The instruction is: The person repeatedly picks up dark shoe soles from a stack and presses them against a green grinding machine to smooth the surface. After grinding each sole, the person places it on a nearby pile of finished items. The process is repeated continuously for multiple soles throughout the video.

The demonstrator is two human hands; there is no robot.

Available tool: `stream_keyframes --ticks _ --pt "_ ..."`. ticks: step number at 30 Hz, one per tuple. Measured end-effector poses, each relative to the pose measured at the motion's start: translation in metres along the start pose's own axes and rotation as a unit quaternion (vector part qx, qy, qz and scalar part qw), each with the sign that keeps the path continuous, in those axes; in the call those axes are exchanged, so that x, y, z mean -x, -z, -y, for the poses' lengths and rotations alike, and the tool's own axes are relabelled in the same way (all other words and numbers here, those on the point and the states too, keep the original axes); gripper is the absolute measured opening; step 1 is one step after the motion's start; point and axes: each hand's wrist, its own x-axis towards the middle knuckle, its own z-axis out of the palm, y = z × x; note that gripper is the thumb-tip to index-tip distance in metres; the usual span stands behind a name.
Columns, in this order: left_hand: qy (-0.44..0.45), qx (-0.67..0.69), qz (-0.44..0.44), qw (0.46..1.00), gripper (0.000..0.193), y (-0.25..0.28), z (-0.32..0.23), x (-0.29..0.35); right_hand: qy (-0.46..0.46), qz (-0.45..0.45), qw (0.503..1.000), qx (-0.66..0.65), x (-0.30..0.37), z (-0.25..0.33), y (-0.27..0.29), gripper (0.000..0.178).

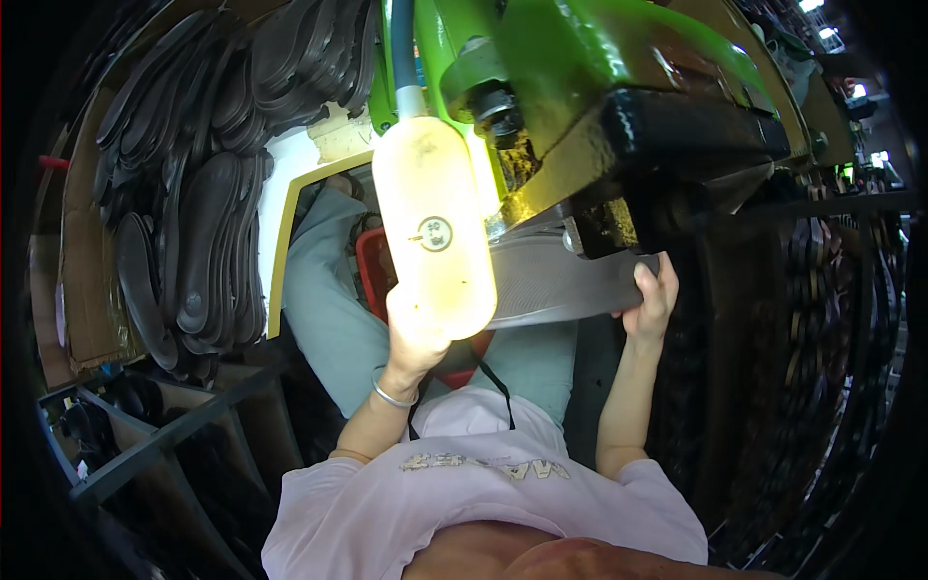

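A long dark grey shoe sole (570, 280) with fine ridges lies across my lap, under the head of a green machine (580, 58). My right hand (652, 298) is closed round its right end, thumb on top. A glowing oblong lamp (435, 184) hangs in front of the sole's left end and hides it. Close behind that lamp is my left hand (414, 333), a metal bangle on its wrist. Its fingers are mostly covered by the lamp and glare, so its grip does not show. The machine's dark block (677, 126) overhangs the sole's far edge.
Stacks of dark soles (208, 242) fill a cardboard box (92, 261) on the left. A white panel with a yellow edge (280, 251) stands beside my left leg. A red container (370, 256) is partly hidden below. Metal racks (174, 430) stand at lower left.
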Motion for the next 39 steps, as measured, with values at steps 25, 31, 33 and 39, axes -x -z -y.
stream_keyframes --ticks 25,31,33,39 --pt "-0.082 -0.142 0.065 0.984 0.021 -0.016 0.007 -0.027 0.093 -0.082 0.992 0.017 -0.043 0.019 -0.017 0.024" --pt "-0.025 -0.007 -0.032 0.999 0.016 -0.007 -0.025 -0.011 0.03 0.001 0.999 0.016 -0.045 0.009 -0.035 0.025" --pt "-0.005 0.02 -0.046 0.999 0.014 0.007 -0.03 -0.004 0.025 0.031 0.999 -0.022 -0.039 0.004 -0.049 0.024" --pt "0.076 0.03 -0.055 0.995 0.011 0.066 -0.024 0.011 -0.007 0.098 0.995 0.035 -0.013 -0.012 -0.075 0.029"
